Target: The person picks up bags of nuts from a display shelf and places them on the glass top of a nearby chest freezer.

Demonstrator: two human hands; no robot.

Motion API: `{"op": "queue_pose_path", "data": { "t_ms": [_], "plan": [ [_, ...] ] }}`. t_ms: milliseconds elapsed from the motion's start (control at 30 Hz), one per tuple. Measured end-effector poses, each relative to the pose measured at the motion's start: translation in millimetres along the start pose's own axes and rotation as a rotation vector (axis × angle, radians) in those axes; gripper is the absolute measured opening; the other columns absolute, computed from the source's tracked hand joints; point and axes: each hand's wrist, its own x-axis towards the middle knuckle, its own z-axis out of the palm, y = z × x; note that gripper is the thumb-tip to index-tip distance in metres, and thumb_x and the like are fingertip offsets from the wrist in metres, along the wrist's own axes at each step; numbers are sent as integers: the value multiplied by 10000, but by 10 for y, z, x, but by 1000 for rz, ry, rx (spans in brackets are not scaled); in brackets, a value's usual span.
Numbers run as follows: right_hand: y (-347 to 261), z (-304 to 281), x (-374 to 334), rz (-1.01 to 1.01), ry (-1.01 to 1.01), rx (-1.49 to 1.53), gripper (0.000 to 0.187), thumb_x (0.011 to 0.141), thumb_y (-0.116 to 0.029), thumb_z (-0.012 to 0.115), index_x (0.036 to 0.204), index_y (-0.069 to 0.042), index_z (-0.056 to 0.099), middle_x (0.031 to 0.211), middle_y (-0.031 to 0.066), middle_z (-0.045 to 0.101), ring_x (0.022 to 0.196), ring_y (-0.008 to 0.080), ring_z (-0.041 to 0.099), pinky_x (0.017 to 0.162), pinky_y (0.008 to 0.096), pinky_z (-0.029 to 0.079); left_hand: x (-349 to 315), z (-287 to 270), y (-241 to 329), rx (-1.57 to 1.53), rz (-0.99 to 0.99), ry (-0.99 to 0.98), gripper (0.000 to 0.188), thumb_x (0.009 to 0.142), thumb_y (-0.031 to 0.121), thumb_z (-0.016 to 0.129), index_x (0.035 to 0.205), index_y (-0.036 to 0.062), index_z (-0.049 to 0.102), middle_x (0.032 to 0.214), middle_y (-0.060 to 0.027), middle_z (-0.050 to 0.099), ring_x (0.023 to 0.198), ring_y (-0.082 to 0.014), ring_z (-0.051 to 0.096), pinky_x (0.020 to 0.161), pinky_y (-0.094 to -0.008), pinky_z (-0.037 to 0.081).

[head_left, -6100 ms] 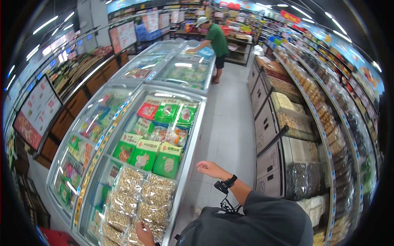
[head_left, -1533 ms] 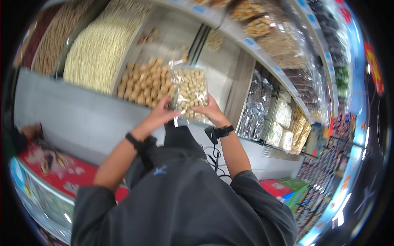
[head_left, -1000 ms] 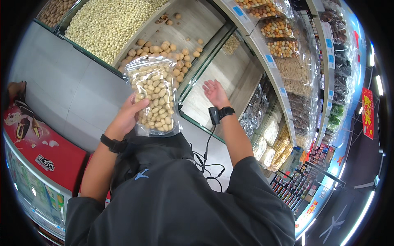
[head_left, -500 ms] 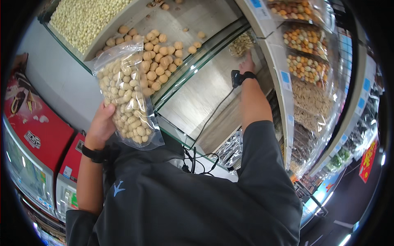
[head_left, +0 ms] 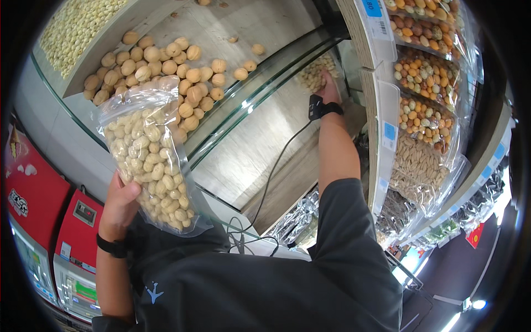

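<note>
My left hand (head_left: 118, 200) grips a clear zip bag of unshelled peanuts (head_left: 149, 160) by its lower left side, thumb lying on the front. The bag hangs tilted in front of the walnuts (head_left: 191, 91). On the far right my outstretched right hand (head_left: 330, 90) reaches into the glass-edged bin (head_left: 243, 160). It is closed on the side of a second clear bag (head_left: 315, 73), which seems to hold peanuts too and lies in the bin's far corner. Some of those fingers are hidden against the bag.
Pale round seeds (head_left: 80, 27) fill a bin at upper left. A glass divider (head_left: 246, 102) separates the walnuts from the right bin. Bagged nuts (head_left: 423, 110) line a shelf at right. A black cable (head_left: 276, 166) runs from my right wrist. Red freezers (head_left: 36, 188) stand at left.
The view has shifted, and the walnuts and shelf look closer. My right hand has come further over the far bag's side and its fingers close on it. My left hand still holds its bag.
</note>
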Motion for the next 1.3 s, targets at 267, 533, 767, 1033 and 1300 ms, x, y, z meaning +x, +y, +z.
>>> {"op": "queue_pose_path", "data": {
  "t_ms": [267,533,767,1033,1300],
  "plan": [
    [671,-215,-815,47,17,175,309,862,-175,616,1142,-57,557,1076,75,625,984,231,605,885,360,486,-197,-150,190,33,-76,-113,778,723,264,782,1322,-34,385,1283,-108,523,1165,-195,518,991,-329,401],
    [1254,57,-2544,-52,-95,300,323,860,-85,607,1161,-39,500,1097,110,603,991,232,606,871,371,510,-702,-690,462,42,-50,-183,793,734,287,774,1329,-36,362,1269,-117,530,1160,-201,524,977,-337,422],
    [1449,516,-3959,-11,-91,402,413,881,-184,579,1226,15,468,1173,136,583,1052,243,588,927,378,483,-1155,-1112,474,-83,-132,-277,767,787,330,722,1361,3,332,1314,-108,488,1166,-240,520,980,-383,437],
    [1428,982,-5611,-319,-101,10,551,799,-81,707,1259,26,423,1081,96,617,917,151,615,783,275,509,-1586,-765,306,-94,-292,-427,716,773,283,717,1357,56,370,1303,-90,510,1184,-266,505,996,-430,423],
    [1898,-88,-6652,-538,106,-266,515,765,-85,725,1203,40,485,1060,141,653,930,185,651,838,302,516,-1930,-306,-176,135,-337,-472,630,836,265,643,1356,38,370,1332,-93,481,1225,-268,461,1045,-439,365]
  ]
}}
